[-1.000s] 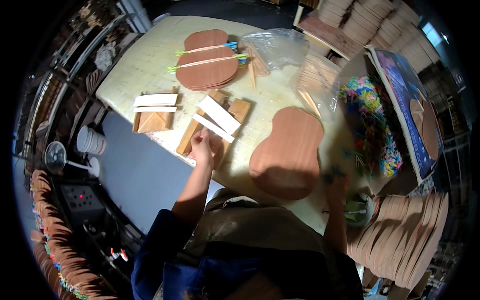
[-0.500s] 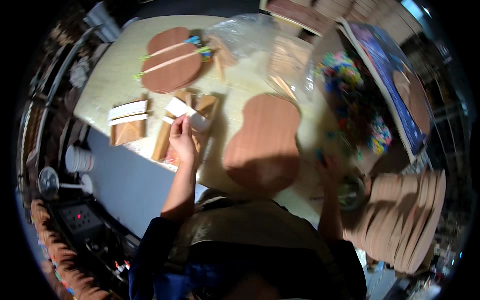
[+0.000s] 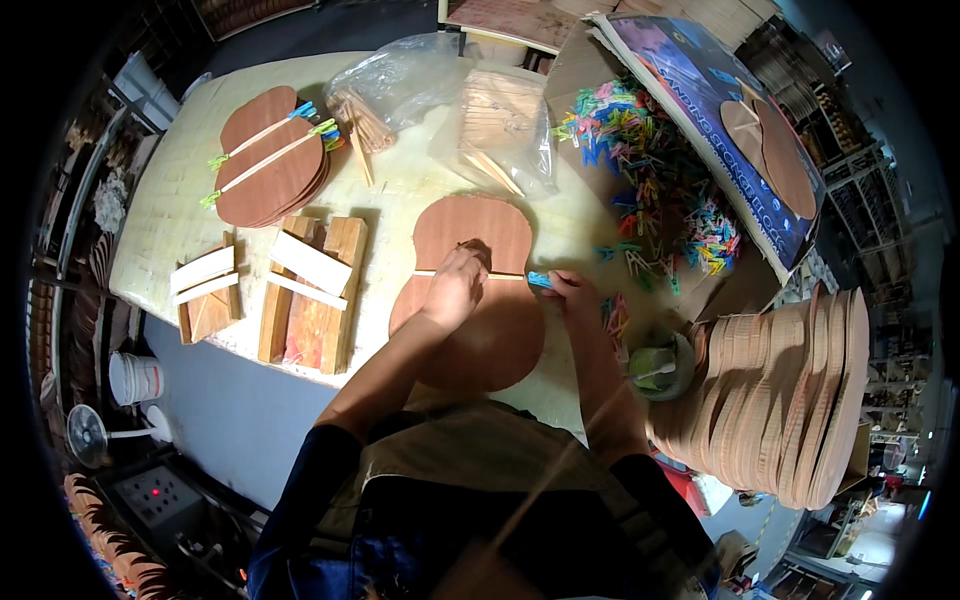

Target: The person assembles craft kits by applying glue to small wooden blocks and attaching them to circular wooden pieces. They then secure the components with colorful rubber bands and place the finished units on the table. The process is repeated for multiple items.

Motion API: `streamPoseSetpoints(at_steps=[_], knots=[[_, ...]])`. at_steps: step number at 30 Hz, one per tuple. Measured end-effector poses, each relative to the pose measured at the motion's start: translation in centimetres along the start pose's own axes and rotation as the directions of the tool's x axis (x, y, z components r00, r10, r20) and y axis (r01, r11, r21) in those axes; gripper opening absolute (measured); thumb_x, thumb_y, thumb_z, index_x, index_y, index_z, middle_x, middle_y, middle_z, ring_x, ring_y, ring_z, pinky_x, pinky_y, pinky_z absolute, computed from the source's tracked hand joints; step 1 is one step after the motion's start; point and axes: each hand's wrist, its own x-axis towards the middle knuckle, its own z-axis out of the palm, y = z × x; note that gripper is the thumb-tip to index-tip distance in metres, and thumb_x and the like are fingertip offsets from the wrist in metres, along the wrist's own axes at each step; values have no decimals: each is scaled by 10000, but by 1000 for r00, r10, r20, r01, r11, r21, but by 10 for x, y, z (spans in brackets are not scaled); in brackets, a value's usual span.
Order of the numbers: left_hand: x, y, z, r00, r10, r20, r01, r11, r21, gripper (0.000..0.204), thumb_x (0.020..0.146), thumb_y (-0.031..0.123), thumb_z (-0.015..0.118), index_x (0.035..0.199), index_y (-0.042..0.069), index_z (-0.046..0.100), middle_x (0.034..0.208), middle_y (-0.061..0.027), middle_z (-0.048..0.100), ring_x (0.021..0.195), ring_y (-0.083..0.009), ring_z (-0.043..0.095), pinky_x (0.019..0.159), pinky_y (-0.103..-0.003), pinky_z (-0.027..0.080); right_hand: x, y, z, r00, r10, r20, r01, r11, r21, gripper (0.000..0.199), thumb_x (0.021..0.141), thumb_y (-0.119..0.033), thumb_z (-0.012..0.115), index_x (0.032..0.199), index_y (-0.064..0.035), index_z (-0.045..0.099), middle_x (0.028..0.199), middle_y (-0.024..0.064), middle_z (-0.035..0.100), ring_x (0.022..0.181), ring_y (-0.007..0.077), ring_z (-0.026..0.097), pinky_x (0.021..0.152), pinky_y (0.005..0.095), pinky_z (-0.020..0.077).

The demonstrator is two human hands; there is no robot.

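A reddish-brown guitar-shaped wooden plate [image 3: 490, 345] lies in front of me. Across its waist runs a thin pale wooden strip [image 3: 507, 276]. My left hand [image 3: 458, 287] is over the strip's middle, fingers curled down and closed on it against the plate. At the plate's right edge, my right hand [image 3: 573, 295] pinches a blue clothespin [image 3: 539, 280], whose jaws are at the strip's right end. Whether they grip the plate is too small to tell. To the left, a wooden block holder [image 3: 345, 250] carries white strips [image 3: 312, 263].
Stacked plates [image 3: 255, 185] with clipped strips lie back left. Plastic bags [image 3: 545, 150] of wooden sticks lie behind. A cardboard box [image 3: 690, 130] of coloured clothespins stands right, beside a bowl [image 3: 683, 365] and a tall row of plates [image 3: 770, 400]. A smaller holder [image 3: 207, 290] sits left.
My left hand has moved right from the block holder to the plate, where a strip now lies. My right hand has come from beside the clothespins to the plate's edge with a blue clothespin.
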Motion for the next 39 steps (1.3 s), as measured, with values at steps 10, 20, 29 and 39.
streamPoseSetpoints(at_steps=[10,20,29,39], knots=[[1,-4,2,1000,3,-16,-5,995,-96,168,681,-135,540,717,18,480,858,-142,554,852,-332,554,762,-391,454,33,5,-20,984,-178,11,167,899,-406,279,885,-199,606,1098,-19,611,927,79,639,780,177,620,708,305,515],[-3,-16,8,998,-4,-69,-2,996,-91,38,730,-25,565,728,10,549,860,-137,580,837,-328,553,769,-395,454,96,-61,-25,881,-458,121,335,420,-843,189,793,-122,646,957,-30,670,849,123,677,767,312,648,676,392,499],[-2,-6,-1,993,20,-116,-30,996,-85,44,734,10,568,737,29,528,858,-122,561,834,-307,540,763,-379,451,80,-54,135,755,-394,525,622,177,-763,188,734,-127,716,897,-42,678,795,165,656,689,283,646,635,364,508],[-12,-18,3,998,-65,-6,64,992,-106,87,728,-10,567,809,20,575,937,-145,588,901,-337,546,808,-388,454,57,-47,209,861,62,505,213,858,-468,186,782,-85,698,954,-18,668,718,30,627,574,113,539,499,232,413]])
